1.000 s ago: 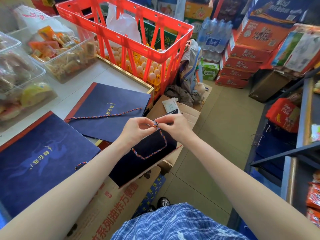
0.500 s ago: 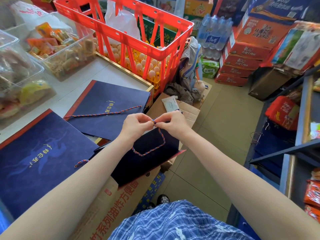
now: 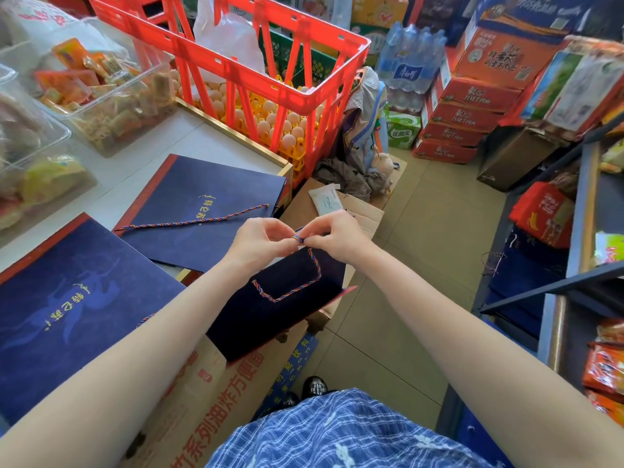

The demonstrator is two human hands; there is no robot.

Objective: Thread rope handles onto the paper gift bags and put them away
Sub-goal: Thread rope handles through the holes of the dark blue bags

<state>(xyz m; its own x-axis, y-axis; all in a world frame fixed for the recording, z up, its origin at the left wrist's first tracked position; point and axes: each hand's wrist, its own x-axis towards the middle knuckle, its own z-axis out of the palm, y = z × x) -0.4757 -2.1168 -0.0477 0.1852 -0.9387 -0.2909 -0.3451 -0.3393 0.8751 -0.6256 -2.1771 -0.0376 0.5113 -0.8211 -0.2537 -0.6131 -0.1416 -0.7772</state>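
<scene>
A dark navy paper gift bag (image 3: 266, 315) hangs in front of me, its top edge up by my hands. A twisted blue, red and yellow rope handle (image 3: 287, 293) loops across its face. My left hand (image 3: 258, 239) and my right hand (image 3: 332, 234) meet above the bag, both pinching the rope's end at a small coiled knot between the fingertips. Two flat navy bags lie on the counter to the left: a near one (image 3: 67, 298) and a farther one (image 3: 202, 211) with a loose rope (image 3: 196, 221) lying across it.
A red crate (image 3: 236, 59) over egg trays stands behind the counter. Clear snack tubs (image 3: 111, 89) sit at the left. Cardboard boxes (image 3: 202, 393) stand below the bag. More navy bags (image 3: 526, 275) lie under a shelf (image 3: 580, 231) at the right; stacked cartons line the back.
My hands stay together at the rope end, working the knot, and the fingers have shifted slightly. The bag still hangs beneath them, tilted a little differently.
</scene>
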